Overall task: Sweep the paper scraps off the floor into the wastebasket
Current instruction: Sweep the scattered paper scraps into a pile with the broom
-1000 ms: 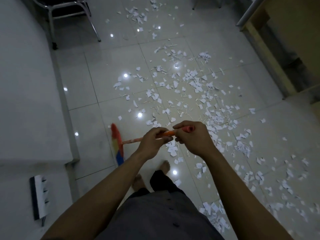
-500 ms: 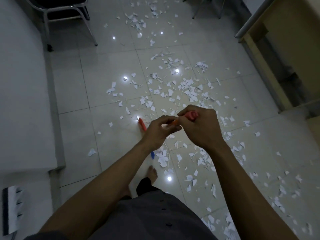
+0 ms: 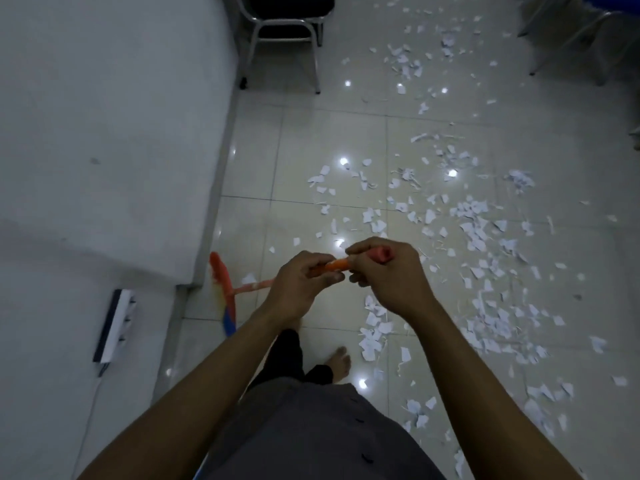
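White paper scraps (image 3: 474, 230) lie scattered over the glossy tiled floor, mostly to the right and ahead of me. I hold a broom with an orange handle (image 3: 332, 265) in both hands. My left hand (image 3: 304, 282) grips the handle lower down. My right hand (image 3: 388, 275) grips its red top end. The broom's head (image 3: 223, 292), with orange and blue bristles, sits low at the left by the wall's corner. No wastebasket is in view.
A white wall (image 3: 104, 150) runs along the left, with a power strip (image 3: 114, 323) on it. A black chair with metal legs (image 3: 284, 36) stands ahead by the wall. More chair legs (image 3: 568, 36) show at the top right. My bare foot (image 3: 341, 362) is on the floor below my hands.
The broom head has swung from in front of me back to the left, by the wall. The view has turned left, so the wall and chair sit nearer the middle.
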